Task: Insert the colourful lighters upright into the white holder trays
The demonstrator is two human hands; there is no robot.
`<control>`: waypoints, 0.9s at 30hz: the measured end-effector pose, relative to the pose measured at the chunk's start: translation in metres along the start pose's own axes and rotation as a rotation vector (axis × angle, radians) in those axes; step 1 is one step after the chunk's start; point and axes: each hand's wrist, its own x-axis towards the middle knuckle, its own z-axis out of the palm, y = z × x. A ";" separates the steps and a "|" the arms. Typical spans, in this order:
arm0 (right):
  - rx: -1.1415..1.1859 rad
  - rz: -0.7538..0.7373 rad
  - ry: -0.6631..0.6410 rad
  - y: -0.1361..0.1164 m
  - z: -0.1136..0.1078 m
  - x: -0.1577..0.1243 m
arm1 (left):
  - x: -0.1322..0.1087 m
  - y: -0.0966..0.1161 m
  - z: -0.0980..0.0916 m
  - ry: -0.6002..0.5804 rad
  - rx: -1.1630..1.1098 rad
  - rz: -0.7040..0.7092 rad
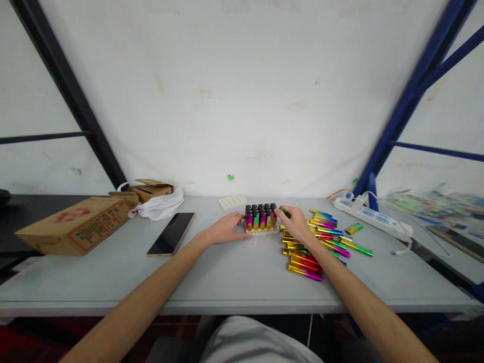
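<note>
Upright lighters (260, 219) with black tops and shiny multicoloured bodies stand in rows in a white tray (264, 232) at mid-table. My left hand (228, 228) grips the tray's left end, thumb along its front corner and fingers farther back. To the right of the rows, my right hand (296, 222) is closed on a lighter (285, 212) that looks dark and green; its lower part is hidden by the fingers. Under and beside my right forearm lies a loose pile of shiny metallic lighters (304, 259) in gold, red, green, purple and blue.
A white holed tray (232, 201) lies behind, near the wall. Leftward are a phone (172, 234), a white plastic bag (162, 205) and a cardboard box (79, 224). On the right, a power strip (374, 218) with cables lies beyond a single lighter (354, 229).
</note>
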 end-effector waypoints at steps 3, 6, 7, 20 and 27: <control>-0.026 0.031 -0.004 0.000 0.000 0.001 | 0.000 0.000 0.000 -0.011 0.024 -0.003; -0.053 0.048 0.001 0.002 -0.001 0.001 | 0.000 0.000 0.000 -0.016 0.034 -0.003; -0.059 0.049 0.003 0.002 -0.001 0.001 | 0.000 0.000 0.000 -0.018 0.037 -0.002; -0.094 -0.159 -0.088 0.005 -0.012 0.002 | 0.000 0.002 -0.002 -0.011 0.030 -0.008; -0.272 -0.202 -0.147 0.015 -0.017 0.004 | 0.000 0.003 -0.002 -0.017 0.028 -0.024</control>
